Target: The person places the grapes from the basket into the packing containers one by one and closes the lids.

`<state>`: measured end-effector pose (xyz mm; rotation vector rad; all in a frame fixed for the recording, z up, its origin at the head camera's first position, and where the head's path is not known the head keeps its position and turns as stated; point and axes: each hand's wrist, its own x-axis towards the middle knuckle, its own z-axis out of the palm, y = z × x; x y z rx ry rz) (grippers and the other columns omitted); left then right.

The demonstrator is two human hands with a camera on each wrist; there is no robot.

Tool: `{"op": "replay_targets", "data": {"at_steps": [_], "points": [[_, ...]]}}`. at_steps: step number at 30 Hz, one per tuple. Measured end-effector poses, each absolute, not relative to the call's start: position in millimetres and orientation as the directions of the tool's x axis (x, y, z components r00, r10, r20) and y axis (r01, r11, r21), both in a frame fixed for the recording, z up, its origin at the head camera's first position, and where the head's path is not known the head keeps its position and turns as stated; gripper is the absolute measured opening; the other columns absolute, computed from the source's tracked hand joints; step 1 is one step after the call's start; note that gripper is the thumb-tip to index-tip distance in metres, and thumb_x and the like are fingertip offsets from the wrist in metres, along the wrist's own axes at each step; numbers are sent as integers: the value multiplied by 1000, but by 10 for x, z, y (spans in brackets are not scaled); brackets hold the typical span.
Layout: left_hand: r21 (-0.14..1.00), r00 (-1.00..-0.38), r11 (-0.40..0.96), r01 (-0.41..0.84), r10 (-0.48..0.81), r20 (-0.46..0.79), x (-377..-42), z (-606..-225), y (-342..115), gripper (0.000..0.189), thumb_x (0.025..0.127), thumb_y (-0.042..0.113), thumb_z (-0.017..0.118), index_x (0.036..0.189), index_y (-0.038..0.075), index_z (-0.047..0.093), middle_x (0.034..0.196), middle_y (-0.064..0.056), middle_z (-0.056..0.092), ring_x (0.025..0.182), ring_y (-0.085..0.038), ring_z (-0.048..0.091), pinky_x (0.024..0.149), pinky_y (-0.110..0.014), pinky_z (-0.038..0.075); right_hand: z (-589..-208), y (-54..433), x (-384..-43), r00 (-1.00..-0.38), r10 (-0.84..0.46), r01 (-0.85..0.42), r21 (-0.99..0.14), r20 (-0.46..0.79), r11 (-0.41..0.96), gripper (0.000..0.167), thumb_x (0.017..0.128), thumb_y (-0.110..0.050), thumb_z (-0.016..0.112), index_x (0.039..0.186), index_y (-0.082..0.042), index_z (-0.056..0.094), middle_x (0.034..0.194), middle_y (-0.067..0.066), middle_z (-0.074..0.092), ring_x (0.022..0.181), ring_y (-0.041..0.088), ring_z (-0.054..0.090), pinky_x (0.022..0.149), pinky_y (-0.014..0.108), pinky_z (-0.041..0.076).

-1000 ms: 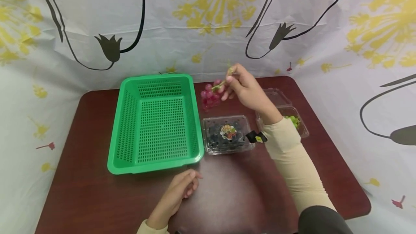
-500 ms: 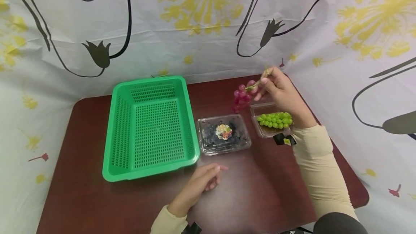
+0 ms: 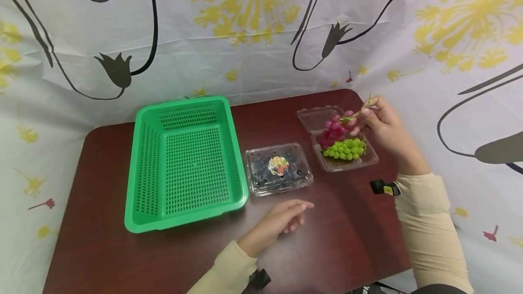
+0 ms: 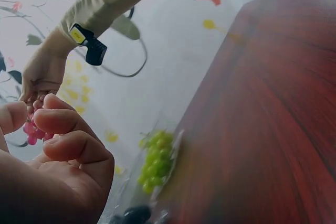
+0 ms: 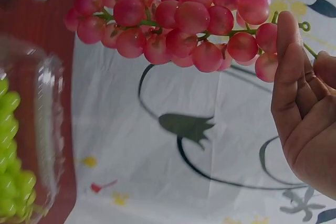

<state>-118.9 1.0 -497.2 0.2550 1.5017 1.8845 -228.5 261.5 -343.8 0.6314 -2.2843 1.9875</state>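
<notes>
My right hand (image 3: 386, 124) pinches the green stem of a bunch of red grapes (image 5: 178, 22). In the head view the bunch hangs over an open clear plastic box (image 3: 355, 163), in front of its far side. Green grapes (image 3: 345, 149) lie in that box; they also show in the left wrist view. My left hand (image 3: 283, 219) hovers over the near part of the table, fingers loosely bent and holding nothing. It is nearest to a closed clear box of dark berries (image 3: 279, 168) with a round fruit label.
A green plastic basket (image 3: 241, 194) with slotted walls stands left of the berry box. The open box's lid (image 3: 314, 119) lies folded back behind it. A patterned white cloth (image 3: 261, 71) hangs behind the dark red table (image 3: 102, 257).
My right hand has carried the red grapes rightward, from beside the basket to over the box with green grapes. My left hand has moved to the right along the table front.
</notes>
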Motion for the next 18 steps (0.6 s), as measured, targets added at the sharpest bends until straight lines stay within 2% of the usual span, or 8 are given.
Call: {"op": "replay_targets", "data": {"at_steps": [7,14,18], "points": [[904,-718,-62,-423,631,-293,-1285,-5090,310,40,97,37,52,124,10,63,72,6,55,52,-3,39,45,-15,29,-3649,2867,-2189,-932,-236,-331,-912,275,244,10,103,-6,39,97,0,43,80,-5,71,60,7,66,57,18,54],[872,-713,-129,-472,637,-291,-1356,-5183,539,48,96,38,51,128,3,59,70,7,54,50,-1,38,42,-14,26,-3869,2995,-2129,-938,-220,-304,-939,267,158,8,103,-4,37,97,-4,43,80,-2,71,61,8,67,50,19,51],[859,-717,-132,-495,620,-318,-1389,-5209,654,52,96,40,51,129,0,57,69,8,54,49,0,38,41,-13,26,-3945,3026,-2100,-934,-208,-324,-933,290,155,9,103,-4,37,97,-5,45,81,-3,71,60,8,67,49,19,49]]}}
